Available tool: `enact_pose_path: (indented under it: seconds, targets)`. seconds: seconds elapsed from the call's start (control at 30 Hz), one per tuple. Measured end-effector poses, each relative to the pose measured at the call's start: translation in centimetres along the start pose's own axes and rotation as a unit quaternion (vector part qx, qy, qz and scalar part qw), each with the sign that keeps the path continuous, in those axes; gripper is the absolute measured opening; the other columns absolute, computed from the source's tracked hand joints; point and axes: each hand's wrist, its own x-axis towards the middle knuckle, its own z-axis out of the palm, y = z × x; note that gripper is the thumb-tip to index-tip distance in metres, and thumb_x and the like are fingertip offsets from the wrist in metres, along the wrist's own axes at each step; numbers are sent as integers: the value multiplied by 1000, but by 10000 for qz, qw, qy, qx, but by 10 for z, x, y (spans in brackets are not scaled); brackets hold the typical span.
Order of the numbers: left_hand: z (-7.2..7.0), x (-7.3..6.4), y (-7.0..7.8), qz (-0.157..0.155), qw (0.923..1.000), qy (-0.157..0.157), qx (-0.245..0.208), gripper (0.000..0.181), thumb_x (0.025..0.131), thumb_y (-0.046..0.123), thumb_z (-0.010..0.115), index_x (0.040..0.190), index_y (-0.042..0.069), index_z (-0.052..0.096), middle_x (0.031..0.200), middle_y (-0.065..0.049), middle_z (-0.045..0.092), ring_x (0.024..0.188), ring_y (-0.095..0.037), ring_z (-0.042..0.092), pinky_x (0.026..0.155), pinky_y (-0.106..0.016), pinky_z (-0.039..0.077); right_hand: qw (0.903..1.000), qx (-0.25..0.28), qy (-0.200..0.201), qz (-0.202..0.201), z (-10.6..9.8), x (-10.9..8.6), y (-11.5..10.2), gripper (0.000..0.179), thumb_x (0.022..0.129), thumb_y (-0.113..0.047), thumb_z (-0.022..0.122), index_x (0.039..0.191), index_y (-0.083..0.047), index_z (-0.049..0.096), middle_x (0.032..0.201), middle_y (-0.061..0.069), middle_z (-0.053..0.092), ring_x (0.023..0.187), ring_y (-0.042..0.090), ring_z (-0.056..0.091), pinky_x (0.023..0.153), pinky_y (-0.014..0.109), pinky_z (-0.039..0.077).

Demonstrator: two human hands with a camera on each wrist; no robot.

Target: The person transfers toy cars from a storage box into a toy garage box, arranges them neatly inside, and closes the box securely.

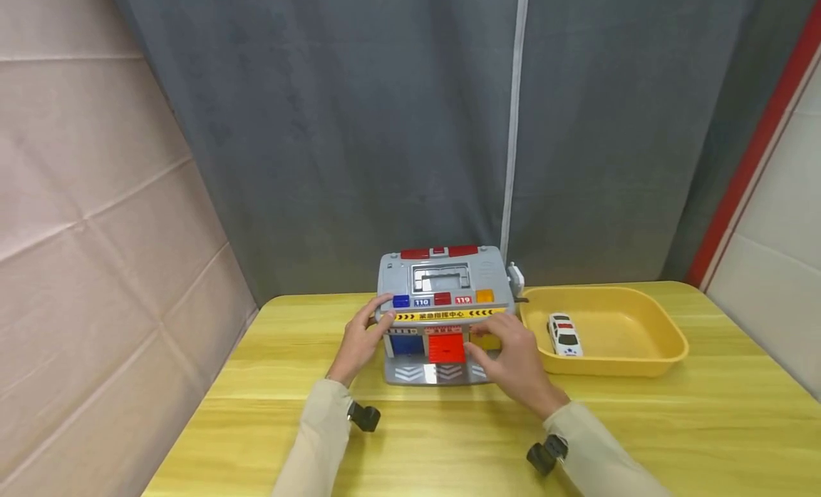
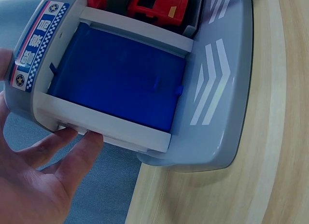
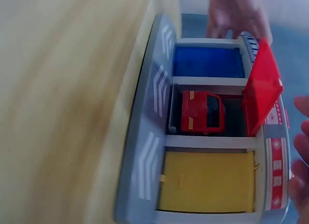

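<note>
A grey toy garage [image 1: 398, 270] stands on the table, with a blue door [image 2: 120, 74] and a yellow door [image 3: 207, 180] down over the outer bays. The middle red door [image 1: 446, 347] is swung up and juts outward. Inside that bay sits a red toy vehicle [image 3: 202, 112]. My left hand [image 1: 359, 346] grips the garage's left side, fingertips on the side wall and thumb at the roof's front edge. My right hand [image 1: 516, 358] is at the front right, thumb and forefinger spread beside the red door; its fingers [image 3: 301, 142] hold nothing.
A yellow tray [image 1: 616, 367] stands right beside the garage, holding a white toy police car [image 1: 565, 334]. The wooden table [image 1: 436, 447] stretches toward me. A grey curtain [image 1: 353, 140] hangs behind its back edge.
</note>
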Motion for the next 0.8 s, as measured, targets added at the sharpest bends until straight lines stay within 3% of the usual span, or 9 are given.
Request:
enact_pose_path:
  seconds: [0.13, 0.23, 0.37, 0.5, 0.67, 0.8]
  targets:
    - [0, 0, 1, -17, 10000, 19, -11, 44, 100, 46, 58, 142, 37, 53, 157, -7, 45, 132, -35, 55, 103, -49, 54, 9952, -748, -312, -550, -1, 13, -4, 52, 69, -20, 93, 114, -12, 69, 118, 6, 62, 121, 25, 46, 101, 48, 49]
    - [-1, -1, 2, -14, 10000, 36, 16, 44, 100, 46, 58, 142, 37, 53, 157, -7, 45, 132, -35, 56, 103, -49, 54, 9888, -1204, -668, -577, 0, 22, -3, 75, 65, -27, 95, 130, -13, 60, 135, 14, 54, 136, 34, 34, 111, 58, 39]
    - [-1, -1, 2, -19, 10000, 48, 55, 44, 100, 47, 58, 142, 37, 53, 156, -7, 46, 131, -34, 57, 102, -48, 54, 9772, -1747, -1119, -457, 8, 32, 3, 93, 63, -34, 96, 142, -15, 50, 145, 14, 49, 146, 37, 25, 115, 63, 28]
    - [-2, -2, 2, -31, 10000, 29, 83, 44, 100, 47, 57, 143, 37, 53, 155, -7, 46, 130, -34, 57, 102, -48, 55, 9621, -2307, -1336, -575, 17, 36, 7, 99, 63, -38, 95, 145, -15, 46, 143, 12, 51, 143, 35, 29, 113, 61, 27]
    - [-2, -1, 4, -64, 9999, 47, 75, 44, 100, 47, 57, 143, 38, 52, 156, -6, 46, 132, -34, 56, 103, -49, 54, 9429, -3032, -981, -965, 26, 38, 10, 99, 60, -42, 96, 142, -9, 50, 136, 13, 56, 129, 33, 43, 108, 57, 30]
    - [-2, -1, 4, -89, 9999, 55, 101, 44, 100, 47, 57, 142, 38, 53, 157, -5, 45, 132, -34, 55, 104, -49, 53, 9370, -3257, -724, -1031, 32, 38, 13, 98, 59, -41, 96, 139, -8, 52, 133, 14, 58, 124, 33, 46, 106, 56, 31]
